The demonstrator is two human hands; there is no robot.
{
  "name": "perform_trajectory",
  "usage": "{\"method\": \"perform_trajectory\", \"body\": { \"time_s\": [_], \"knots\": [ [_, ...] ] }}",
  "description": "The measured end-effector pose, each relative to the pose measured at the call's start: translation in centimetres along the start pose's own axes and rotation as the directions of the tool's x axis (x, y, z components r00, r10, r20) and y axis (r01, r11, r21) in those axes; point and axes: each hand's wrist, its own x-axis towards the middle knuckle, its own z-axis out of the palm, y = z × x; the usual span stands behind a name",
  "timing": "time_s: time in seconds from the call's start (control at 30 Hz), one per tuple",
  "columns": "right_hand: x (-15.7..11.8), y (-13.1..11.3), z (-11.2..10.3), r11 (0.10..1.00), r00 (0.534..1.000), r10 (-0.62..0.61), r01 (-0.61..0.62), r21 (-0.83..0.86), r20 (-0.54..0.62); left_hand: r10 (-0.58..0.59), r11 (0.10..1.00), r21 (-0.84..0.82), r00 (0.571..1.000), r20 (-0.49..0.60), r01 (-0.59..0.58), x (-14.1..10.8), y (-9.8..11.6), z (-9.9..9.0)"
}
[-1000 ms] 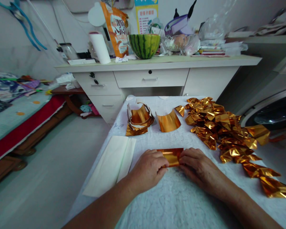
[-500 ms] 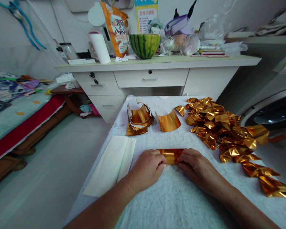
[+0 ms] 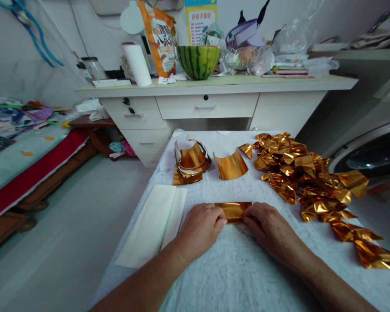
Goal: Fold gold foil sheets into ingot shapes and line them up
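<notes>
Between my hands a piece of shiny gold foil paper (image 3: 234,211) lies on the cloth-covered table, its near edge curled or folded into a narrow strip. My left hand (image 3: 204,226) is closed, with thumb and fingers pinching the foil's left end. At the opposite end, my right hand (image 3: 265,223) has its fingers bent together over the foil. Beyond them rests a single curved gold sheet (image 3: 231,165), and to its left a stack of curled gold sheets (image 3: 191,161). White paper sheets (image 3: 151,225) lie left of my left hand.
Many folded gold foil pieces (image 3: 292,169) are heaped along the table's right side. Behind the table stands a white desk (image 3: 208,106) carrying half a watermelon (image 3: 198,62) and an orange snack bag (image 3: 159,41). A bed (image 3: 35,160) is at the left, a washing machine (image 3: 373,149) at the right.
My right fingers have shifted slightly outward along the foil, so a little more of it shows. The left hand keeps its grip almost unchanged.
</notes>
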Motion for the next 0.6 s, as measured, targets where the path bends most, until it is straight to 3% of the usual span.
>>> {"method": "perform_trajectory", "body": {
  "time_s": [0.27,0.6],
  "knots": [
    [-0.06,-0.30,-0.06,0.999,0.999,0.041,-0.041,0.004,-0.015,0.010,0.999,-0.040,1.000,0.016,-0.009,-0.07,0.16,-0.49],
    [0.12,-0.05,0.28,0.994,0.994,0.107,-0.107,0.008,0.011,-0.125,0.990,0.067,0.991,-0.045,0.128,-0.11,0.85,-0.09]
  ]
}}
